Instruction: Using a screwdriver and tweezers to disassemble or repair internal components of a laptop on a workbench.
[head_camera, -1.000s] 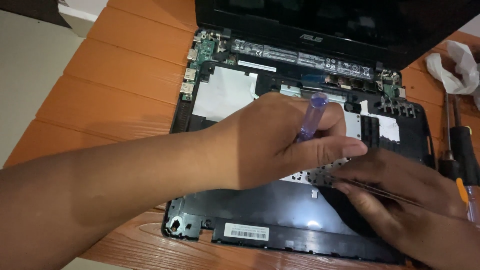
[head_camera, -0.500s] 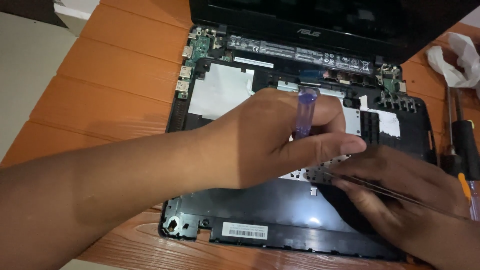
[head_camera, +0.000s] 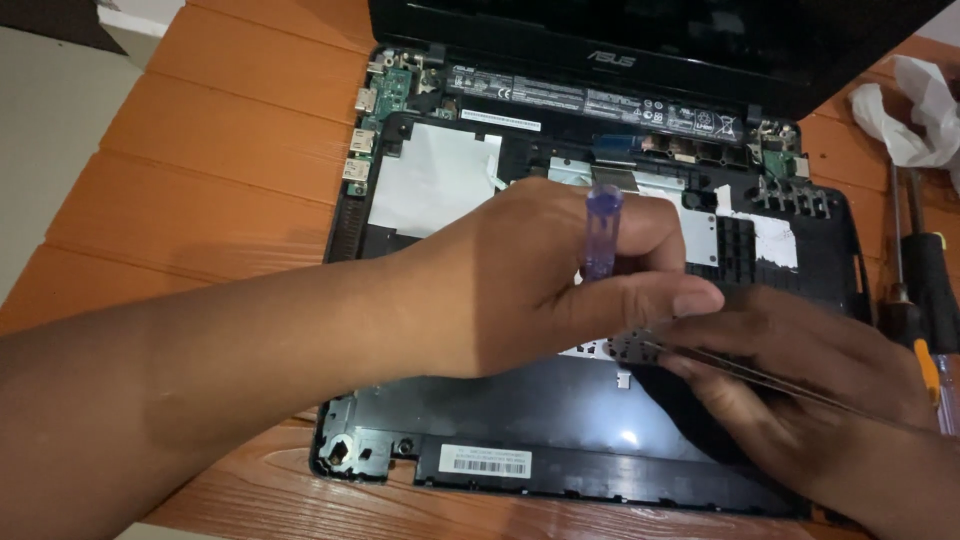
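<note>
1. The left hand (head_camera: 540, 275) is curled tight around a purple-handled screwdriver (head_camera: 602, 228), held upright over the middle of the opened laptop base (head_camera: 440, 190).
2. The right hand (head_camera: 800, 400) pinches thin tweezers (head_camera: 740, 368), tips just beside the left thumb.
3. Spare screwdrivers (head_camera: 925, 290) lie right of the laptop base.

1. Screwdriver handle (head_camera: 602, 225) in the left hand (head_camera: 540, 280): translucent purple plastic, smooth.
2. Tweezers (head_camera: 760, 375) in the right hand (head_camera: 800, 390): thin bare metal, dull sheen.
3. Laptop base (head_camera: 560, 420): black plastic, smooth, glossy on the lower panel, which reflects light.
4. Shield sheet (head_camera: 435, 185) inside the base: silvery grey foil, matt.
5. Table (head_camera: 200, 160): orange-brown wood planks, visible grain, slight gloss.
6. Crumpled wipe (head_camera: 915, 115): white, soft paper or cloth.
7. Spare screwdrivers (head_camera: 925, 290): metal shafts, black matt grips.
</note>
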